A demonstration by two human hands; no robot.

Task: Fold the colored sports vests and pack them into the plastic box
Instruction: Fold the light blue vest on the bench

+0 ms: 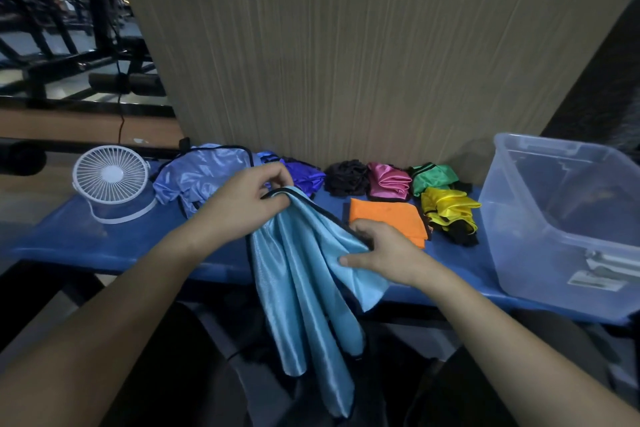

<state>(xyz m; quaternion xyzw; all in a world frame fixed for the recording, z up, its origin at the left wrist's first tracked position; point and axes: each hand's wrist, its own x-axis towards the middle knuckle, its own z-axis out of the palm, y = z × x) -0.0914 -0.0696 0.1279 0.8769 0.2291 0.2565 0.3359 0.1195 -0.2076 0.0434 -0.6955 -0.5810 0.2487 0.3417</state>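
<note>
A light blue vest with black trim hangs over the front edge of the blue table. My left hand pinches its upper edge above the table. My right hand grips the vest's right edge lower down. An orange vest lies folded flat behind my right hand. Crumpled vests sit along the back: lilac, purple, black, pink, green and yellow. The clear plastic box stands at the right end, with no vest inside.
A small white desk fan stands at the table's left end, its cable running back. A ribbed beige wall rises right behind the table. Dark gym equipment fills the far left.
</note>
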